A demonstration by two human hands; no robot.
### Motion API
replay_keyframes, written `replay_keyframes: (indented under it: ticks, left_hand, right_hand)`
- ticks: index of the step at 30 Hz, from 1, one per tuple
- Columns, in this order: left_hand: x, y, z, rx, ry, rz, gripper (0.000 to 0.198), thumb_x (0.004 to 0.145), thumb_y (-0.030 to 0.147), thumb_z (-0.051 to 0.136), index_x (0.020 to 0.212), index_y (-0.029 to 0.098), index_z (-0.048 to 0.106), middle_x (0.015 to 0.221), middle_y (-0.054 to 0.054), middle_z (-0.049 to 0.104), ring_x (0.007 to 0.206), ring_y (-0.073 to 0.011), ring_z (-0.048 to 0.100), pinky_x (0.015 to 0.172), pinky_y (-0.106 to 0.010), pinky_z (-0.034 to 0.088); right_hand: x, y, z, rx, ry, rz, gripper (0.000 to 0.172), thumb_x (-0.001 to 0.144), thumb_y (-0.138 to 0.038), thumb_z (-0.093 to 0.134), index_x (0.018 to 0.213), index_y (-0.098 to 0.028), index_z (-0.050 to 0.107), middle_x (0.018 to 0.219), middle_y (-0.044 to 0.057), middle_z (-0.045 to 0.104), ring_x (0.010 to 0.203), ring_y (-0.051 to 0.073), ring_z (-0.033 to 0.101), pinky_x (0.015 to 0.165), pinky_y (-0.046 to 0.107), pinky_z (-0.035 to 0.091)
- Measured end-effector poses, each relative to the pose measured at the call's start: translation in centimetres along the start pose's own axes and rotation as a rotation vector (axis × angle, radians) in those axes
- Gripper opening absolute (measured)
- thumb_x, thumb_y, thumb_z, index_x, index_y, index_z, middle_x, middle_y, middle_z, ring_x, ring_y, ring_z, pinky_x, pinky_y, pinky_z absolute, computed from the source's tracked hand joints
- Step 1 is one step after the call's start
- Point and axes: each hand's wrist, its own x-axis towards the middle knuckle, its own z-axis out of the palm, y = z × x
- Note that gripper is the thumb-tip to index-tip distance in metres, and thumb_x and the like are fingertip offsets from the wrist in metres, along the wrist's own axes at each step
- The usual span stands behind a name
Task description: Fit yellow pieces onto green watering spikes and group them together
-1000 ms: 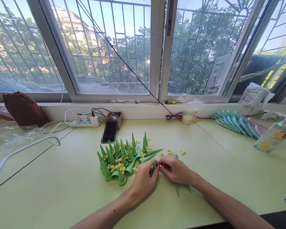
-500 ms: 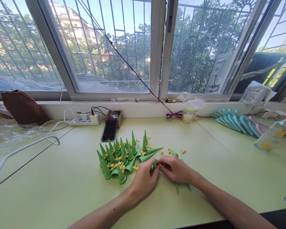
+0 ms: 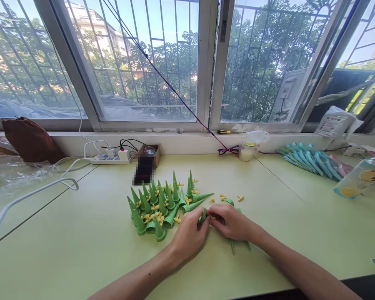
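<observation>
My left hand [image 3: 190, 231] is closed around a green cone-shaped plastic spike [image 3: 203, 216], whose tip points up between thumb and fingers. Against its fingertips, my right hand [image 3: 233, 221] pinches what looks like a small yellow plastic valve, mostly hidden by the fingers. To the left, several green spikes [image 3: 159, 231] with ribbed bases stand or lie in a cluster, with yellow valves [image 3: 158, 217] scattered among them. A few more loose yellow valves [image 3: 240, 198] lie beyond the right hand. Under that hand, other green spikes [image 3: 233, 247] lie partly covered.
Behind the cluster are a dark pixelated object [image 3: 143, 170] and a small cardboard box [image 3: 156, 155]. A power strip [image 3: 111, 158] with cables sits by the window. At right are a jar [image 3: 247, 152], teal packets [image 3: 312, 160] and a bottle [image 3: 359, 177]. A white cable [image 3: 28, 196] arches at left.
</observation>
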Motion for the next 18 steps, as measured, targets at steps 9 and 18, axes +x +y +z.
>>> replay_keyframes:
  ticks: [9, 18]
  left_hand:
    - [-0.11, -0.12, 0.09, 0.001, -0.012, 0.007, 0.019, 0.096, 0.022, 0.048, 0.080, 0.019, 0.058, 0.069, 0.001, 0.061, 0.060, -0.0137, 0.050, 0.060, -0.027, 0.035]
    - [-0.01, -0.07, 0.00, 0.004, -0.022, 0.008, 0.019, 0.097, 0.023, 0.048, 0.082, 0.019, 0.059, 0.069, 0.001, 0.061, 0.060, -0.0138, 0.050, 0.060, -0.027, 0.035]
  right_hand:
    - [-0.09, -0.12, -0.02, -0.020, -0.012, 0.000, 0.021, 0.086, -0.010, 0.051, 0.076, -0.022, 0.038, 0.073, -0.002, 0.048, 0.065, 0.014, 0.040, 0.062, 0.025, 0.031]
    - [-0.06, -0.14, 0.05, -0.019, -0.019, 0.017, 0.020, 0.087, -0.011, 0.051, 0.076, -0.022, 0.038, 0.074, -0.001, 0.049, 0.066, 0.014, 0.042, 0.063, 0.025, 0.031]
